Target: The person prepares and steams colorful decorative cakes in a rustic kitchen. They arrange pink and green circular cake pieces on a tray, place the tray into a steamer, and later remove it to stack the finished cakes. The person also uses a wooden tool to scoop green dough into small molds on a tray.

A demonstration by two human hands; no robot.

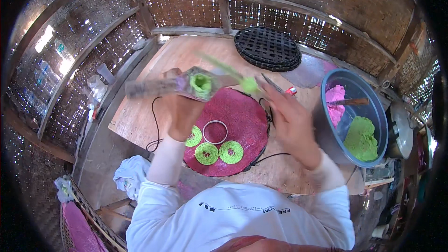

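Note:
My left hand is raised over the table, wrapped round a press with a wooden handle; green dough fills its round opening. My right hand is smeared by motion, its fingertips at a green lump on a thin green-coated stick. Below lies a round magenta mat with a dark rim. On it are a pale ring and three green lacy rounds of dough, one nearest the right; the leftmost is partly hidden by my left forearm.
A blue-grey tub at the right holds pink dough, green dough and a wooden spatula. Black woven trays are stacked at the far table edge. A metal pot stands beyond the tub; a pale cloth lies left.

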